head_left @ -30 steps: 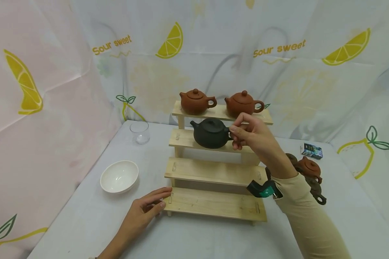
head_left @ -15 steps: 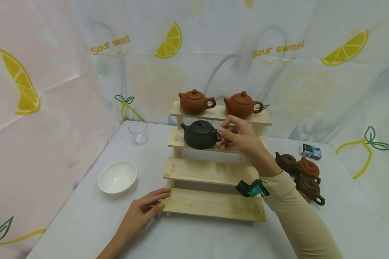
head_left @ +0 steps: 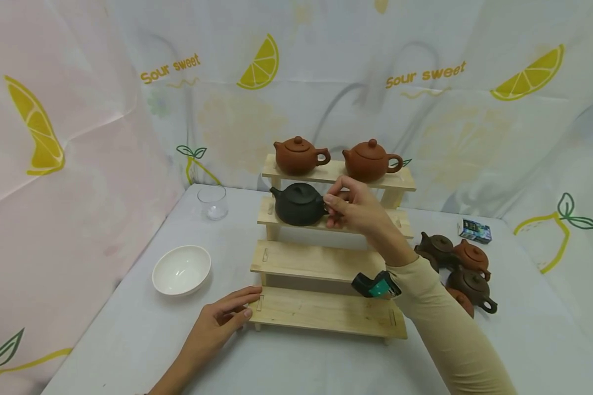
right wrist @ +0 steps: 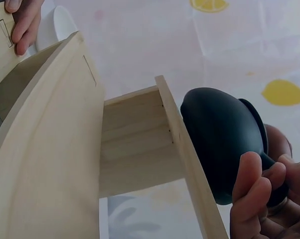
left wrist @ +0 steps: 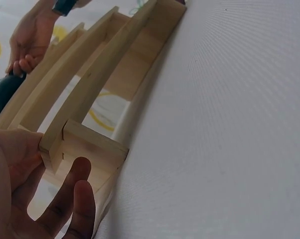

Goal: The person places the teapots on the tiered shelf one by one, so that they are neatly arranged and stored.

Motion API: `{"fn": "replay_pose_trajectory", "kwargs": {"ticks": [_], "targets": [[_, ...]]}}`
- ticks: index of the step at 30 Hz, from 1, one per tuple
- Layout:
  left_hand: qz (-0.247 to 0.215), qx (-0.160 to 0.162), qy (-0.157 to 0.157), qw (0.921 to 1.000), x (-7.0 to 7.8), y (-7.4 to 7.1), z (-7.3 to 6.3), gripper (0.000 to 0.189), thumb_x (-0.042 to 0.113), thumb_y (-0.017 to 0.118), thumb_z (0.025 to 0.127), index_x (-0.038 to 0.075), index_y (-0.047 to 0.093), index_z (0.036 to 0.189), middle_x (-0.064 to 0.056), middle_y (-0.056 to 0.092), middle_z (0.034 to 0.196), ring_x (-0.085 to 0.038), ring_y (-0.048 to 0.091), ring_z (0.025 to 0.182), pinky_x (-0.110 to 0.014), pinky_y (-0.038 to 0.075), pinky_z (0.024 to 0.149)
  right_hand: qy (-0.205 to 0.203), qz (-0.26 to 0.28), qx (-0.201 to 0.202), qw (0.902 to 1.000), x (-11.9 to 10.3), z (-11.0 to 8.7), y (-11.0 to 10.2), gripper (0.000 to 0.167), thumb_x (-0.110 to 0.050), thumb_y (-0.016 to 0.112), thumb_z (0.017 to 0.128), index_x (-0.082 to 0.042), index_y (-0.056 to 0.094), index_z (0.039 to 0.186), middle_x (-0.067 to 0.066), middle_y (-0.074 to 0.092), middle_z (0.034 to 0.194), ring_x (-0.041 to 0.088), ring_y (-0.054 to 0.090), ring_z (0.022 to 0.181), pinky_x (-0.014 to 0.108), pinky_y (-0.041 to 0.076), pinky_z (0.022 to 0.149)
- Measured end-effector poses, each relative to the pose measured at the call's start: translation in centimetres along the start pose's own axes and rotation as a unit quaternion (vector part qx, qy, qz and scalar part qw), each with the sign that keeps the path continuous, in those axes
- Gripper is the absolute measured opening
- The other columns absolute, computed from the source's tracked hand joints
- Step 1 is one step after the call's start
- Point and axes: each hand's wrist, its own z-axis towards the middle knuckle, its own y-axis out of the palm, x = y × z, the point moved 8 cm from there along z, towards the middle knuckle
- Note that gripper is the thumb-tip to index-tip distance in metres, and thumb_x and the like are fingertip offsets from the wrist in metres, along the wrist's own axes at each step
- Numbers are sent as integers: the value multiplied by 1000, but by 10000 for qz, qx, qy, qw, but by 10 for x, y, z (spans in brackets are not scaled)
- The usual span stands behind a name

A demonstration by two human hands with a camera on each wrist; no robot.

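Observation:
My right hand (head_left: 353, 211) pinches the handle of a black teapot (head_left: 298, 206), its thumb and fingers covering most of the handle. The pot is upright at the left part of the second shelf from the top, spout to the left. In the right wrist view its base lies right against the shelf board. My left hand (head_left: 227, 315) touches the left end of the bottom shelf of the wooden display rack (head_left: 326, 310), fingers loosely extended; its lower fingers (left wrist: 82, 199) hang free beside the leg. Two reddish-brown teapots (head_left: 298, 156) stand on the top shelf.
Several brown and reddish teapots (head_left: 474, 282) cluster on the table right of the rack, partly behind the right sleeve. A small printed box (head_left: 474, 230) lies beyond them. Left of the rack are a white bowl (head_left: 182, 270) and a clear glass (head_left: 212, 202). Printed cloth hangs behind.
My right hand has carried the black teapot leftward along the second shelf and slightly down. More teapots show at right as the arm has shifted. The left hand has stayed in place.

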Motion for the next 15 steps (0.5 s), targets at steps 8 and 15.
{"fn": "replay_pose_trajectory", "kwargs": {"ticks": [8,15], "targets": [[-13,-1,9,10000,-1,0,0,31,3,67,101,4,71,131,-11,62,142,-22,63,103,-32,57,71,-3,-86,-35,10000,2,4,8,8,-1,58,106,3,52,102,14,56,76,21,68,60,28,53,56],[-17,0,85,10000,0,0,1,31,1,67,101,4,71,131,-12,62,142,-22,64,103,-32,57,71,60,-167,29,9998,4,7,8,7,-3,60,106,2,54,104,15,59,77,21,69,61,29,55,57]]}}
